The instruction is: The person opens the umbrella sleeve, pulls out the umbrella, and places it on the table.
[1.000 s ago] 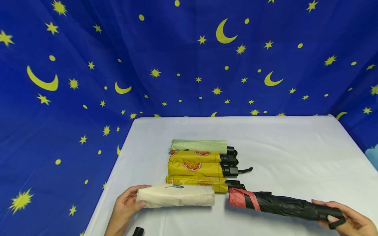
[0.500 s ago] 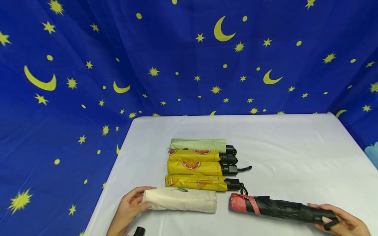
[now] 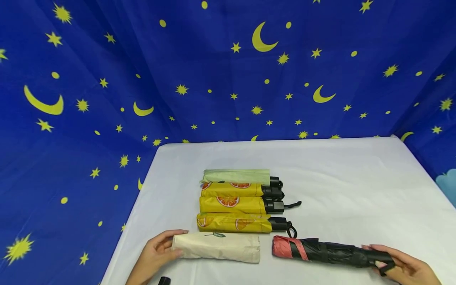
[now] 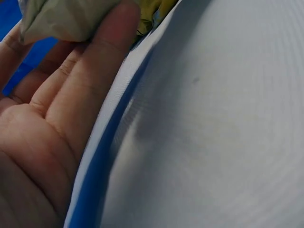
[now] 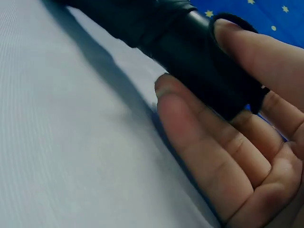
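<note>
Bright head view, dimmer, blurrier wrist views, soft shadows on tablecloth [image 3: 356, 178]

Blue cloth [image 3: 199, 51] (star-printed) hangs behind the white tabletop [image 3: 356, 190].

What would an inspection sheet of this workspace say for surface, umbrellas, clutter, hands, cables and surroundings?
Surface: white-covered table.
Umbrellas: cream umbrella and black-and-red umbrella in hand; three yellow umbrellas and a pale green umbrella lined up beyond.
Clutter: black object at the frame's bottom edge, mostly cut off.
Hands: left hand pinches the cream one's left end; right hand grips the black one's handle.
Cables: nothing seen.
Surroundings: blue star-and-moon backdrop.
</note>
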`<state>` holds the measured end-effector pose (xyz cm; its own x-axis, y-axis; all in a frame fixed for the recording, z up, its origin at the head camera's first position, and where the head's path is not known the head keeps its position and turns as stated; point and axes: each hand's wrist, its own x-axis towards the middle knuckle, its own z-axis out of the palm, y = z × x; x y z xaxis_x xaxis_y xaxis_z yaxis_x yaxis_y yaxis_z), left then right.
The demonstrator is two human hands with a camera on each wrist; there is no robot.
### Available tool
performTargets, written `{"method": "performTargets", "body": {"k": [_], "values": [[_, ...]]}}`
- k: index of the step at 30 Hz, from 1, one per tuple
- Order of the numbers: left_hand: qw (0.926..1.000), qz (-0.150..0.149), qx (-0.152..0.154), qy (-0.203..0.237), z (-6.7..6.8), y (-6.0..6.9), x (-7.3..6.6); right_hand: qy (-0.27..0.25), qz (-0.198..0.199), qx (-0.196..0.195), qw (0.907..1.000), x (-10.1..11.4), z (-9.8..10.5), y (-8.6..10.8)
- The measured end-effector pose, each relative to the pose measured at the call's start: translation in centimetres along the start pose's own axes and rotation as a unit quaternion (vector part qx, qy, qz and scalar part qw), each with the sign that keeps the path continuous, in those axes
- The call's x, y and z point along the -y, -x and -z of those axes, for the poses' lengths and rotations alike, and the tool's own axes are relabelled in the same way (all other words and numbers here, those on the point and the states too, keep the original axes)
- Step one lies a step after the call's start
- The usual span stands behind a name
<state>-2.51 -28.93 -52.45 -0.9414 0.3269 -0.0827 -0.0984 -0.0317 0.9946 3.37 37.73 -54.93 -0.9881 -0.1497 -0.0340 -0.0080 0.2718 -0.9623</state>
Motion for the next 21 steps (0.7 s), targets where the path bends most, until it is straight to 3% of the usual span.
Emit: {"method": "performTargets", "body": {"k": [4, 11, 13, 17, 21], "values": [[0.9996, -0.025, 0.014, -0.007, -0.2, 0.0, 0.2, 0.097, 0.01, 0.002, 0.9953, 0.3, -0.2, 0.0], [0.9989, -0.005, 0.005, -0.047, -0.8, -0.1, 0.0, 0.071, -0.136, -0.047, 0.9871, 0.8, -0.4, -0.6], [0.9981, 0.001, -0.002, -0.061, -0.9, -0.1, -0.2, 0.072, -0.161, -0.05, 0.983, 0.9, -0.3, -0.8], [0.9938, 0.007, -0.028, -0.108, -1.2, 0.0, -0.6, 0.128, -0.169, -0.06, 0.9754, 1.0, -0.3, -0.9], [0.9869, 0.034, -0.056, -0.147, -1.4, 0.1, -0.9, 0.17, -0.211, -0.056, 0.9609, 0.7, 0.2, -1.1]]}}
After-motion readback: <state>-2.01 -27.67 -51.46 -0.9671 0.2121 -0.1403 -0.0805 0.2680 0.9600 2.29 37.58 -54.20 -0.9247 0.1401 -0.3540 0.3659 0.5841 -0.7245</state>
